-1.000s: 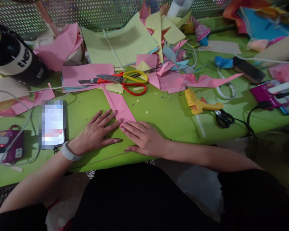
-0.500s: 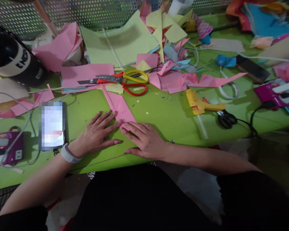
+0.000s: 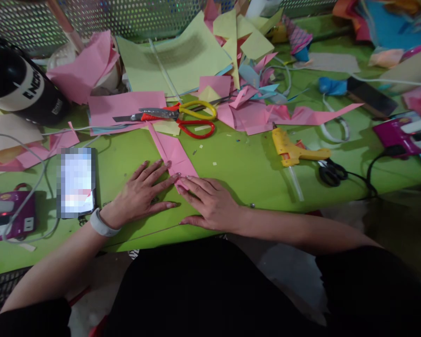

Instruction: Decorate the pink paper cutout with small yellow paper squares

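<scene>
A folded strip of pink paper [image 3: 177, 154] lies slantwise on the green tabletop, its far end near the scissors. My left hand [image 3: 140, 189] rests flat with fingers spread, its fingertips pressing on the strip's left edge. From the other side, my right hand [image 3: 210, 203] lies over the strip's near end, fingers stretched out and partly hiding it. The fingertips of both hands almost meet on the paper. Scissors [image 3: 196, 128] with one red and one yellow handle lie beyond, on pink and pale yellow sheets.
A lit phone [image 3: 76, 182] lies left of my left hand. To the right are a yellow glue gun [image 3: 291, 147] and black-handled scissors [image 3: 331, 171]. A black bottle [image 3: 24, 84] stands at the back left. Yellow paper sheets [image 3: 175, 56] and pink scraps [image 3: 249, 114] cover the back.
Both hands stay almost still on the pink strip. The view has shifted very slightly; nothing else visibly differs.
</scene>
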A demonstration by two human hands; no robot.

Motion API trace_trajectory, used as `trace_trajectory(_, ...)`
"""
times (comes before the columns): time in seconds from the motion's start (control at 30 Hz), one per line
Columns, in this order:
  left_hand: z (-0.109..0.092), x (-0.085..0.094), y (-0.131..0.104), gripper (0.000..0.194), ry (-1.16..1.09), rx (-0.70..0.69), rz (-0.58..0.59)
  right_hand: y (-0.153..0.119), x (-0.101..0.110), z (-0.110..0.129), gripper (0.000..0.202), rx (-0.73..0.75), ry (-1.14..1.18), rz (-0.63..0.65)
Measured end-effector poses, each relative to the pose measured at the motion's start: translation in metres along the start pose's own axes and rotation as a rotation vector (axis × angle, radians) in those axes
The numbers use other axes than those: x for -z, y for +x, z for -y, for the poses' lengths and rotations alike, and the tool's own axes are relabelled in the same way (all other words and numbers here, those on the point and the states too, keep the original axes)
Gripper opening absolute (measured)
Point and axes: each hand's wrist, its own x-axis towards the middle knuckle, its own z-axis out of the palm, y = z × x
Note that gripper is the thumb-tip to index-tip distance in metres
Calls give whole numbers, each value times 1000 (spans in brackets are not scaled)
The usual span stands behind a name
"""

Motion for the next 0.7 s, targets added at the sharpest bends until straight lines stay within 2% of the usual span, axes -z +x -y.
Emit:
trace_trajectory(0.17,-5,3,0,75,4,-12,-40,0,-1,-1,84,-1,-6,-24)
trace_trajectory(0.27,-12,3,-1,84,4,-81,-67,1,-3,-1,81,12,-13,-72)
trace_trajectory(0.4,-18,0,-3,89,-19,-161,-33,1,-4,-2,81,1,40,-57)
trace_trajectory(0.7,-20,5,-2,90,-11,-173,2,-7,0,-2,77,-35,66,-30)
